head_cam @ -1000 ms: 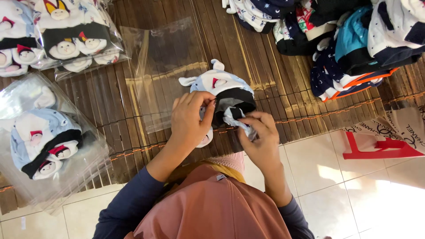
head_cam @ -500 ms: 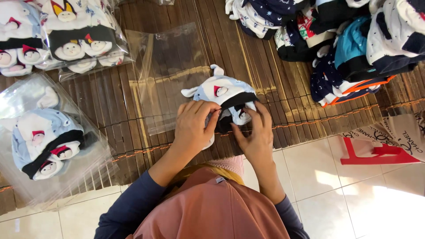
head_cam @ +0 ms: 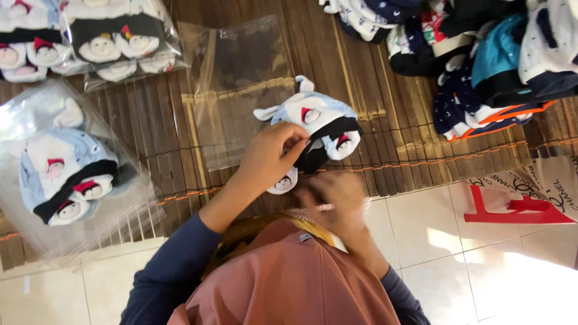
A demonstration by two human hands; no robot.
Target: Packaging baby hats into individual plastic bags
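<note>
Light-blue baby hat set with white ears, black band and small penguin-face mitts, lying on the slatted bamboo mat near centre, just above the mat's front edge. Left hand on its lower-left side, fingers curled and pinched shut on the hat's edge next to the black band; one small white mitt poking out under the palm. Right hand just below the set, motion-blurred, apart from the fabric or barely at it: can't tell; fingers half curled, grip state not readable, thin pale strip visible across them. Empty clear plastic bag flat on the mat immediately left of and behind the hat, touching or nearly touching its ear. Further left, sealed clear bag with a matching blue hat set inside, overhanging onto the white tile floor. Top left, more bagged sets, black-and-white ones with penguin faces, stacked side by side. Top right, loose heap of folded baby clothes, navy, teal, white, orange trim, well apart from the hands. Right edge, white paper bag with red print lying on the tiles beside the mat. Bottom centre, dark blue sleeves and salmon-pink head covering of the person, seen from above.
</note>
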